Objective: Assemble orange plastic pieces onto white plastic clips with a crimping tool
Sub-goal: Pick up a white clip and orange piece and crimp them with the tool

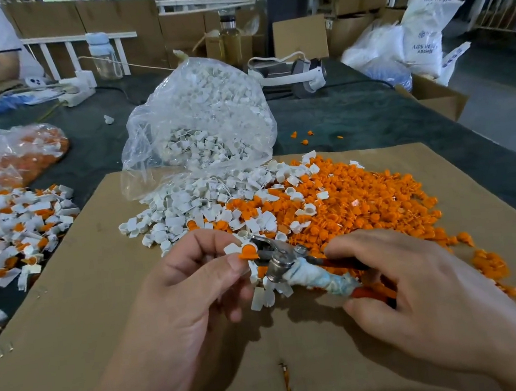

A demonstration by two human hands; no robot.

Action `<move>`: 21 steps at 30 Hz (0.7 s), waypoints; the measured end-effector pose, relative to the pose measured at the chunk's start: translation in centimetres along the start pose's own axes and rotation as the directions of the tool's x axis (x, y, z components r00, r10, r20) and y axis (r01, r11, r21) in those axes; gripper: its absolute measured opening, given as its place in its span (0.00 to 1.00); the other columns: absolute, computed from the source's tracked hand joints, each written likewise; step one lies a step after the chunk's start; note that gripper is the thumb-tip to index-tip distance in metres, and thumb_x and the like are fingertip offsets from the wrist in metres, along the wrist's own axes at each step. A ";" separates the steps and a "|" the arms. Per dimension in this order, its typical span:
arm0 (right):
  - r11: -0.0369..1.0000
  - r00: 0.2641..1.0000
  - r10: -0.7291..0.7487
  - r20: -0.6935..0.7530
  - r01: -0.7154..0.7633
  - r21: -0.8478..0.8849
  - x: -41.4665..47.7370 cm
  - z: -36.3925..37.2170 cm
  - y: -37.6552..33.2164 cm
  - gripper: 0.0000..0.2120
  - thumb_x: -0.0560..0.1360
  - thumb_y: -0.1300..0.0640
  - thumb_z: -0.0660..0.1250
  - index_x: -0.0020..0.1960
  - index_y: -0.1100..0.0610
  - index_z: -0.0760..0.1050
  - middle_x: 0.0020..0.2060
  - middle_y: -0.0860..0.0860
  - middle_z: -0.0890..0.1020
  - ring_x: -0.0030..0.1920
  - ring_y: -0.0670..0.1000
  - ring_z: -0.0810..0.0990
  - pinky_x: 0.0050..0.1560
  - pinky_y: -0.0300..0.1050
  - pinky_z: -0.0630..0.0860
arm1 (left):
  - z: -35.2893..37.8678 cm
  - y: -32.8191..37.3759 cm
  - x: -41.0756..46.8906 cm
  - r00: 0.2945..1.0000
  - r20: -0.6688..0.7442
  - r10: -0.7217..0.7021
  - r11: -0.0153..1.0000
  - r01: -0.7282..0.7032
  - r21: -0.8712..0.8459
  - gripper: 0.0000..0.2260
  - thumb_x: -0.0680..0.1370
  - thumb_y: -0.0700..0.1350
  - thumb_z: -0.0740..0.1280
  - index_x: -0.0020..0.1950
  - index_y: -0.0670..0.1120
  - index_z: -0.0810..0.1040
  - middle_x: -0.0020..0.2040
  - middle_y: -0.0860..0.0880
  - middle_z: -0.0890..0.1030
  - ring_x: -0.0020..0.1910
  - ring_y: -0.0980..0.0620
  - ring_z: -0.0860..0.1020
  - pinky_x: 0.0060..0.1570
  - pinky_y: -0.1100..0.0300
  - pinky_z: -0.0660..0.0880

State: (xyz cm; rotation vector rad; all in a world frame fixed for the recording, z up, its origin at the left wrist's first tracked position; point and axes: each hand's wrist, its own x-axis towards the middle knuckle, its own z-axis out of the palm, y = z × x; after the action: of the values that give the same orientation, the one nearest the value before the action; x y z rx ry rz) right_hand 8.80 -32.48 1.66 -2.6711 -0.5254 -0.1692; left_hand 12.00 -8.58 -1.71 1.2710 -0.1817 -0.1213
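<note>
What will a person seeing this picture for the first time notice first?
Most striking is the heap of orange pieces on the right of the cardboard sheet, beside white clips spilling from a clear bag. In front, the left hand pinches a clip with an orange piece at the crimping tool, which the right hand grips.

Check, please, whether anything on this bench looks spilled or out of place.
A few orange pieces lie off the cardboard on the table cover, behind the orange pile. One white clip sits alone left of the clear bag. The crimping tool in the right hand has a rag-wrapped handle.
</note>
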 end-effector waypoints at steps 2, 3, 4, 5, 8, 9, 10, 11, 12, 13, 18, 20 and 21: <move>1.000 1.000 -0.006 -0.007 0.006 0.010 0.0 0.0 0.1 0.22 0.68 0.37 0.57 0.62 0.36 0.68 0.55 0.28 0.72 0.58 0.33 0.70 0.51 0.28 0.68 | 0.0 -0.2 0.1 1.000 -0.017 0.018 1.000 -0.018 0.024 0.10 0.64 0.48 0.75 0.42 0.46 0.83 0.33 0.44 0.78 0.29 0.52 0.76 0.25 0.63 0.72; 1.000 1.000 -0.011 -0.008 0.011 0.011 0.0 0.0 0.2 0.23 0.68 0.36 0.57 0.62 0.35 0.67 0.56 0.28 0.71 0.59 0.33 0.69 0.52 0.28 0.68 | 0.0 -0.2 0.1 0.999 -0.028 0.032 0.999 -0.031 0.038 0.10 0.64 0.48 0.75 0.42 0.46 0.82 0.33 0.44 0.78 0.29 0.52 0.76 0.25 0.63 0.72; 1.000 1.000 -0.012 -0.006 0.012 0.013 0.0 0.0 0.2 0.23 0.68 0.36 0.56 0.63 0.34 0.66 0.57 0.27 0.70 0.60 0.32 0.68 0.53 0.28 0.67 | 0.1 -0.3 0.1 0.998 -0.038 0.046 0.998 -0.044 0.045 0.10 0.64 0.48 0.75 0.42 0.46 0.82 0.32 0.44 0.77 0.29 0.52 0.76 0.24 0.63 0.71; 1.000 1.000 -0.010 -0.004 0.010 0.011 -0.1 0.1 0.2 0.23 0.68 0.36 0.57 0.63 0.34 0.66 0.57 0.26 0.69 0.61 0.31 0.67 0.54 0.27 0.66 | 0.1 -0.3 0.1 0.997 -0.046 0.055 0.997 -0.053 0.051 0.10 0.63 0.48 0.75 0.41 0.46 0.82 0.31 0.44 0.77 0.28 0.52 0.76 0.24 0.63 0.71; 1.000 1.000 -0.026 -0.006 0.026 -0.009 -0.1 0.2 0.4 0.24 0.68 0.37 0.58 0.64 0.36 0.68 0.56 0.24 0.68 0.62 0.30 0.65 0.53 0.26 0.66 | 0.1 -0.4 0.2 0.996 -0.059 0.062 0.993 -0.055 0.101 0.07 0.63 0.46 0.75 0.39 0.47 0.82 0.28 0.45 0.76 0.27 0.52 0.76 0.23 0.64 0.71; 0.999 0.999 -0.032 -0.011 0.032 -0.019 0.0 0.2 0.4 0.25 0.68 0.37 0.57 0.64 0.37 0.69 0.55 0.23 0.68 0.62 0.30 0.65 0.53 0.27 0.66 | 0.1 -0.5 0.3 0.996 -0.061 0.064 0.991 -0.057 0.118 0.06 0.63 0.45 0.75 0.38 0.47 0.82 0.27 0.46 0.75 0.26 0.52 0.75 0.23 0.64 0.70; 0.999 0.999 -0.034 -0.014 0.034 -0.031 0.1 0.2 0.4 0.26 0.68 0.36 0.57 0.65 0.37 0.70 0.54 0.23 0.67 0.62 0.30 0.64 0.54 0.29 0.66 | 0.1 -0.5 0.4 0.996 -0.065 0.069 0.990 -0.060 0.131 0.06 0.62 0.45 0.75 0.37 0.47 0.82 0.26 0.46 0.75 0.25 0.52 0.74 0.22 0.64 0.70; 0.999 0.999 -0.030 -0.010 0.030 -0.040 0.1 0.2 0.4 0.26 0.67 0.36 0.57 0.65 0.37 0.70 0.54 0.23 0.68 0.62 0.31 0.65 0.56 0.31 0.66 | 0.1 -0.6 0.4 0.995 -0.072 0.076 0.987 -0.065 0.144 0.09 0.60 0.48 0.75 0.37 0.47 0.82 0.26 0.47 0.74 0.24 0.52 0.73 0.22 0.64 0.70; 0.999 1.000 -0.023 -0.004 0.023 -0.047 0.1 0.3 0.3 0.25 0.68 0.37 0.58 0.64 0.37 0.70 0.54 0.25 0.69 0.60 0.32 0.68 0.57 0.34 0.68 | 0.2 -0.7 0.5 0.993 -0.082 0.085 0.985 -0.071 0.154 0.11 0.59 0.51 0.74 0.37 0.47 0.82 0.25 0.47 0.74 0.24 0.52 0.73 0.22 0.63 0.69; 0.998 1.000 -0.021 -0.015 0.020 -0.052 0.1 0.2 0.3 0.24 0.68 0.38 0.59 0.63 0.38 0.71 0.54 0.27 0.72 0.58 0.33 0.71 0.58 0.37 0.70 | 0.2 -0.8 0.5 0.991 -0.093 0.096 0.983 -0.080 0.166 0.13 0.58 0.53 0.73 0.37 0.47 0.82 0.25 0.46 0.75 0.24 0.52 0.72 0.22 0.63 0.69; 0.999 1.000 -0.014 -0.007 0.013 -0.046 0.1 0.3 0.4 0.25 0.68 0.38 0.57 0.65 0.38 0.70 0.57 0.29 0.73 0.60 0.34 0.69 0.59 0.38 0.70 | 0.3 -0.9 0.5 0.988 -0.092 0.122 0.965 -0.096 0.244 0.12 0.60 0.55 0.72 0.38 0.49 0.81 0.26 0.45 0.75 0.24 0.52 0.73 0.23 0.62 0.70; 0.998 1.000 -0.010 0.027 0.011 -0.055 0.1 0.3 0.5 0.25 0.68 0.36 0.55 0.64 0.37 0.69 0.56 0.29 0.72 0.59 0.34 0.68 0.58 0.35 0.69 | 0.2 -0.8 0.5 0.989 -0.093 0.117 0.955 -0.086 0.284 0.09 0.63 0.52 0.73 0.39 0.50 0.81 0.26 0.47 0.75 0.25 0.52 0.73 0.24 0.61 0.71; 0.998 0.999 -0.005 0.033 0.007 -0.057 0.2 0.3 0.5 0.25 0.68 0.36 0.55 0.64 0.37 0.68 0.55 0.28 0.71 0.59 0.34 0.68 0.57 0.33 0.68 | 0.3 -0.8 0.4 0.989 -0.098 0.111 0.951 -0.077 0.301 0.06 0.65 0.49 0.72 0.39 0.50 0.81 0.27 0.47 0.76 0.26 0.52 0.73 0.25 0.61 0.71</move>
State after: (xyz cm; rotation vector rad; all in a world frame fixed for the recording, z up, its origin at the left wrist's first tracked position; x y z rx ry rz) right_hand 9.15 -32.73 1.21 -2.7319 -0.5473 -0.1438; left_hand 12.35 -9.13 -2.38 1.5618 -0.1662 0.0640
